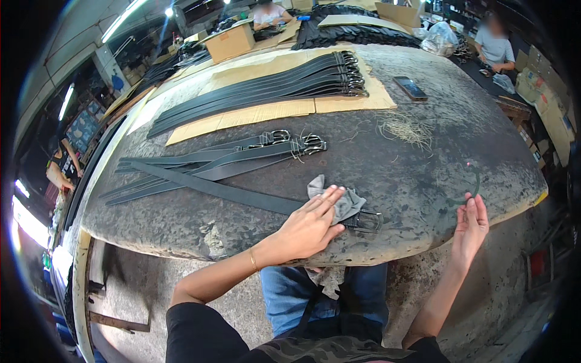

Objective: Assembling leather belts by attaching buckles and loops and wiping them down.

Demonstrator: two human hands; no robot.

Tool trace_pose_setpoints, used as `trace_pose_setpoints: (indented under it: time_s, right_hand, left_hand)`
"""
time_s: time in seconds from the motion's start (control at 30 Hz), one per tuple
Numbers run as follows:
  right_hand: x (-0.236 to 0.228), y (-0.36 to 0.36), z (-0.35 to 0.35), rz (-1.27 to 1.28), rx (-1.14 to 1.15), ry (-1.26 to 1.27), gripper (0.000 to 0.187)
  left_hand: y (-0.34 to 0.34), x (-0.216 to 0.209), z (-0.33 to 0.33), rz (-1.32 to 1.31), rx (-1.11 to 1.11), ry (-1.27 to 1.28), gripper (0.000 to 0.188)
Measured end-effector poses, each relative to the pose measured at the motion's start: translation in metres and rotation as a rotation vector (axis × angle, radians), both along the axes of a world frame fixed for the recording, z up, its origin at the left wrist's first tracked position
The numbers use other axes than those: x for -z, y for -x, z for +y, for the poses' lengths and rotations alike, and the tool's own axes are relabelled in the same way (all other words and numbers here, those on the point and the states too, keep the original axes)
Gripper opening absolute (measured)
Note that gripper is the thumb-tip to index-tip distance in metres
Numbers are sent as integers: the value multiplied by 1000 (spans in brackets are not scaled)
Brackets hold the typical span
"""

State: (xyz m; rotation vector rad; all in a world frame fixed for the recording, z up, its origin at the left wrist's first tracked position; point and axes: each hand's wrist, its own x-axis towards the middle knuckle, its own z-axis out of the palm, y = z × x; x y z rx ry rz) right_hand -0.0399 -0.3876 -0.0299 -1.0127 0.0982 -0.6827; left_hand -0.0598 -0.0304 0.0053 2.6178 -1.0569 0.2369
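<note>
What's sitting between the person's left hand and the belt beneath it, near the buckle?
A crumpled grey cloth lies between the left hand and the belt, beside its buckle, as the head view shows.

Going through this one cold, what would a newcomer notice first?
Probably the row of black belts, laid side by side on cardboard toward the far side of the table. Next, at the near edge, the left hand rests on a grey cloth beside a buckle. Pale loose strands lie just nearer than the phone.
</note>
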Motion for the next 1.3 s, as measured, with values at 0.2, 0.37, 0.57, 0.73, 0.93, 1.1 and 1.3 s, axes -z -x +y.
trace_pose_setpoints:
  time_s: [0.2, 0.37, 0.57, 0.73, 0.93, 1.1, 1.3]
  right_hand:
    - [2, 43, -71, 0, 167, 43, 29]
    - [-12, 67, -109, 73, 435, 221, 32]
    - [-26, 65, -85, 107, 639, 821, 17]
    - [8, 54, -83, -86, 529, 1290, 10]
    - [18, 51, -82, 44, 329, 1395, 9]
    - [17, 52, -82, 114, 319, 1211, 6]
    - [23, 39, -120, 20, 224, -69, 16]
  left_hand:
    - [15, -2, 0, -271, -144, -19, 33]
    - [18, 2, 2, -292, -124, 72, 24]
    - [19, -7, -9, 13, 4, 141, 52]
    - [22, -12, -23, 41, -48, -18, 53]
    - [26, -7, -26, 14, -124, 64, 51]
    - [14, -4, -35, -17, -130, 151, 52]
    - [13, 4, -41, -257, -187, 368, 32]
